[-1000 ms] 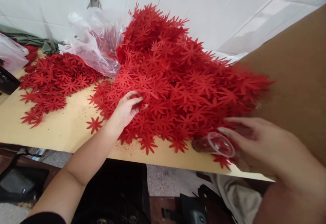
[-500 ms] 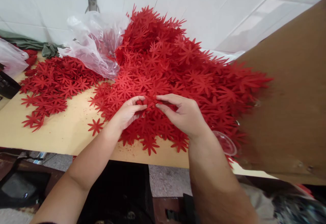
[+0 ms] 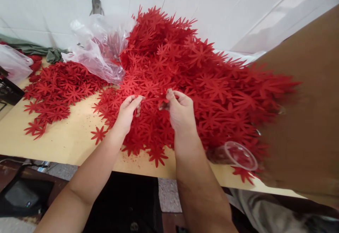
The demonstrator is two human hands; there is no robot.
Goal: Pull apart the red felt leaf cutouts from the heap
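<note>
Above the front of a large heap of red flower-shaped cutouts (image 3: 209, 84), my two hands are raised a little apart. My right hand (image 3: 182, 110) is closed in a pinch, and a red flower cutout (image 3: 162, 99) shows at its fingertips. Thumb and forefinger are pressed together on my left hand (image 3: 129, 110). Red shows around those fingers, but against the red heap I cannot make out what they hold. A single red cutout (image 3: 99, 134) lies on the tabletop (image 3: 79, 134), left of the heap.
A smaller pile of red cutouts (image 3: 55, 88) lies to the left. Behind it slumps a clear plastic bag (image 3: 99, 54). A clear plastic cup (image 3: 220, 154) lies on its side at the front right. A brown board (image 3: 304, 120) borders the right side, and a tiled wall (image 3: 212, 7) the back.
My hands were nearly touching, fingertips facing each other. Now they are farther apart, the right one turned with its fingers higher. More of the plastic cup shows beside my right forearm.
</note>
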